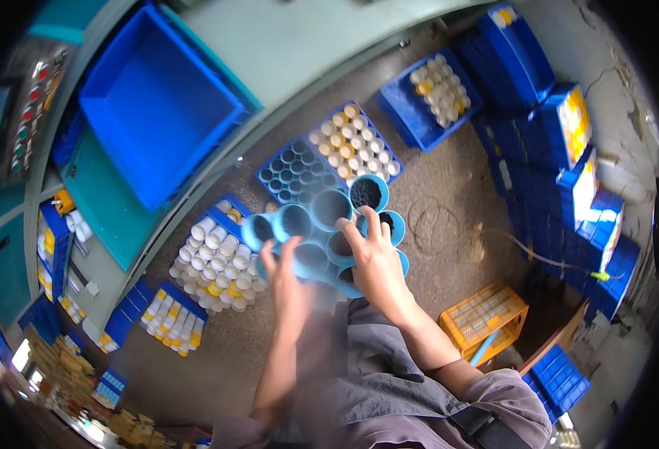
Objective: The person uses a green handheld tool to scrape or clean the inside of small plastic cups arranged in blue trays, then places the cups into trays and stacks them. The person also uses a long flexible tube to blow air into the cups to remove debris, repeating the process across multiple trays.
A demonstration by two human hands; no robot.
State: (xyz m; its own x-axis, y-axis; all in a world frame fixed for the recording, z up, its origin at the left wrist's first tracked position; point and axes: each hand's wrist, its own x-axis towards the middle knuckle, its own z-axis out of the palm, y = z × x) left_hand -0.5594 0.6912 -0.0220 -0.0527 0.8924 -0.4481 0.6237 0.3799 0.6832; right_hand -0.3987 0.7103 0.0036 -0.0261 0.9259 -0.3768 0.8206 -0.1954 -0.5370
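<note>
Light-blue cup cluster: the round cups [311,258] lie beneath and just beyond both hands, mouths facing up; the group spreads wider from left to right than a single cup, though blur hides how they join.
Dark granules: these [365,193] fill the cup at the cluster's far right.
Right hand: the nearer one, this hand [378,269] reaches over the cluster's right half, fingers bent and parted at the rims; whether they pinch one, one cannot tell.
Left hand: at the cluster's near-left edge, this hand [288,288] has thumb and fingers moderately apart; whether it has hold of a cup, one cannot tell.
Crates: just beyond the cluster sits a blue crate with round openings [297,170]; white and yellow cylinders [221,262] crowd its left.
Floor: right of the cluster, brown floor [449,176] stretches toward stacked blue crates [531,165], crossed by a thin hose [500,230].
</note>
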